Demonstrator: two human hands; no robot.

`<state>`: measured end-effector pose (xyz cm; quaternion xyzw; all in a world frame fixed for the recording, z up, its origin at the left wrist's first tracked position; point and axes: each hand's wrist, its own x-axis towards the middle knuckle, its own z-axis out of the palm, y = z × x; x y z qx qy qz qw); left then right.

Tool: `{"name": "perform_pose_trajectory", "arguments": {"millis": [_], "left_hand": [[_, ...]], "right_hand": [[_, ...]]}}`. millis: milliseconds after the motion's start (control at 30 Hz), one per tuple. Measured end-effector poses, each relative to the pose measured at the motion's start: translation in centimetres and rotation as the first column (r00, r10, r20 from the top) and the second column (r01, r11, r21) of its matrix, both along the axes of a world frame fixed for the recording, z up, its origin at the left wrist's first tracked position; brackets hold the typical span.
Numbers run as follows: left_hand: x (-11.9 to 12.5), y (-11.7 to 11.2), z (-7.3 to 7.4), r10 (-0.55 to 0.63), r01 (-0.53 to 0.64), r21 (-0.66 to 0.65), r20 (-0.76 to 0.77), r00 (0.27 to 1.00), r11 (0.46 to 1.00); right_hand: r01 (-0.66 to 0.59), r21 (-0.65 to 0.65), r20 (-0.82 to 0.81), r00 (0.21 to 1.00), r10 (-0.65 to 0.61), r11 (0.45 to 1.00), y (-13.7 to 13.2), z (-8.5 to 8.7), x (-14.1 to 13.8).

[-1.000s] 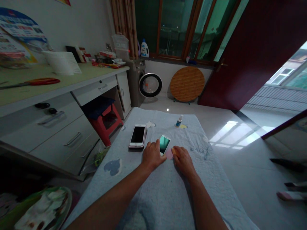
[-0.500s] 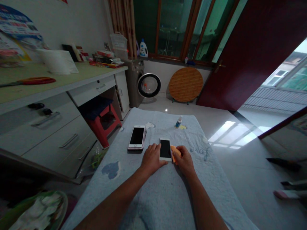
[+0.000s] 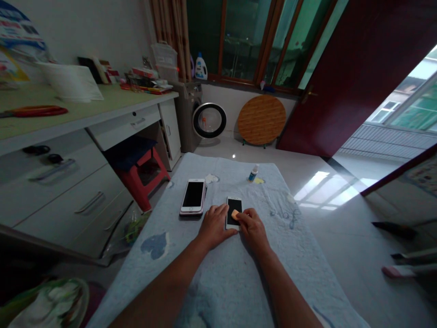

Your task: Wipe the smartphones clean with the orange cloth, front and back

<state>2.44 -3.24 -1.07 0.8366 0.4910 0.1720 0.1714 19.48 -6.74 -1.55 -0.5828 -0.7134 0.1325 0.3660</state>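
Note:
A white smartphone (image 3: 233, 205) with a dark screen lies face up on the light blue cloth. My left hand (image 3: 214, 224) grips its left edge, with the thumb along the bottom edge. My right hand (image 3: 253, 228) pinches an orange cloth (image 3: 235, 214) and holds it against the phone's screen; part of the cloth is hidden by the fingers. To the left lies a stack of phones (image 3: 193, 196), the top one white with a black screen. A small spray bottle (image 3: 253, 173) with a white top stands farther back on the right.
The blue patterned cloth (image 3: 218, 282) covers the table. On the left runs a desk (image 3: 112, 102) with a paper roll (image 3: 70, 82) and scissors (image 3: 37, 110). A red stool (image 3: 150, 175) is tucked beneath it. Behind are a washing machine (image 3: 187, 118) and a round wooden board (image 3: 262, 120).
My right hand has moved left with the orange cloth, from the phone's right edge onto its screen. My left hand still holds the phone. The view has shifted slightly.

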Motion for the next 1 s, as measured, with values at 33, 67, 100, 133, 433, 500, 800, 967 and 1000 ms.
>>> {"name": "perform_pose_trajectory", "arguments": {"millis": [33, 67, 100, 133, 433, 500, 800, 967, 1000], "left_hand": [[-0.1, 0.3, 0.0, -0.034, 0.034, 0.002, 0.001, 0.999, 0.999], [-0.3, 0.5, -0.1, -0.062, 0.062, 0.007, 0.004, 0.998, 0.998], [-0.4, 0.8, -0.1, -0.079, 0.079, 0.014, 0.009, 0.997, 0.997], [-0.5, 0.9, -0.1, -0.091, 0.091, 0.021, 0.015, 0.996, 0.996], [-0.7, 1.0, 0.1, -0.108, 0.106, 0.045, 0.036, 0.994, 0.993], [-0.7, 0.9, 0.3, -0.108, 0.107, 0.045, 0.037, 0.993, 0.993], [-0.7, 0.7, 0.7, -0.103, 0.102, 0.029, 0.044, 0.994, 0.994], [-0.4, 0.4, 0.6, -0.069, 0.068, 0.043, 0.011, 0.998, 0.997], [-0.3, 0.4, 0.5, -0.063, 0.063, 0.043, 0.003, 0.998, 0.997]], "right_hand": [[0.004, -0.001, 0.025, 1.000, -0.004, 1.000, 0.0, -0.1, -0.1], [0.010, -0.002, 0.049, 0.999, -0.009, 1.000, 0.1, -0.2, -0.2], [0.017, -0.005, 0.070, 0.997, -0.017, 1.000, 0.2, -0.3, -0.2], [0.027, -0.010, 0.091, 0.996, -0.026, 1.000, 0.3, -0.2, -0.3], [0.140, -0.100, 0.277, 0.955, -0.107, 0.985, 4.2, 1.4, 0.1], [0.204, -0.104, 0.295, 0.941, -0.166, 0.974, 5.6, 1.3, -0.1], [0.175, -0.121, 0.378, 0.918, -0.117, 0.977, 8.2, 0.9, -3.1], [0.181, -0.125, 0.427, 0.897, -0.112, 0.976, 7.9, 1.5, -1.0], [0.190, -0.128, 0.433, 0.894, -0.118, 0.973, 7.8, 1.6, -0.3]]}}
